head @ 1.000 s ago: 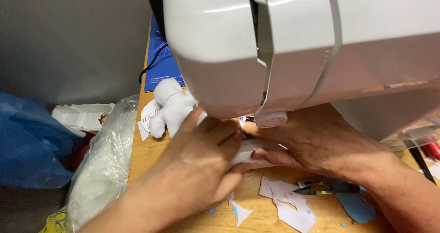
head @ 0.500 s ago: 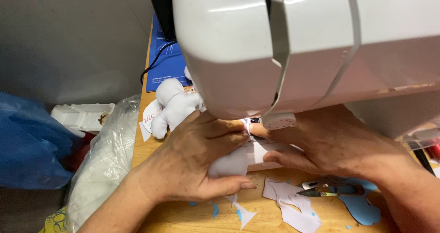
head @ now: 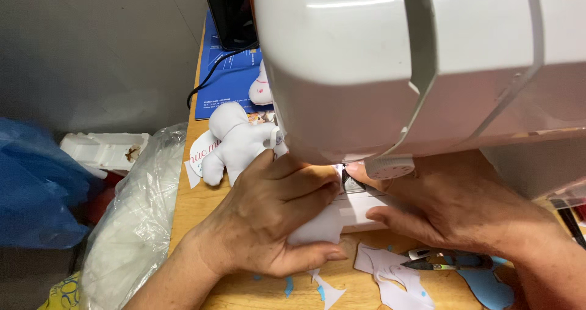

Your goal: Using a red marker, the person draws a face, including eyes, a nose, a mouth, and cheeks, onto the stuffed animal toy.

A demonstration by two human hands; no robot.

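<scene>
Left hand (head: 274,215) flat, fingers spread, pressing white cloth (head: 317,227) on sewing machine (head: 390,66) bed under needle area. Right hand (head: 452,203) pinches same cloth from other side. Stuffed white doll (head: 235,142) on bench (head: 186,206) behind left hand. Small snips (head: 427,261) near right wrist.

Needle area hidden behind the sewing machine (head: 427,66), itself cut off at the top and right edges. White cloth (head: 323,224) mostly covered by both hands (head: 274,218), fingertips lost in the glare under the machine head. Right forearm cut at the lower right corner. Small snips (head: 427,262) half tucked under the right hand (head: 458,206). Blue bag (head: 30,194) cropped at the left edge.
</scene>
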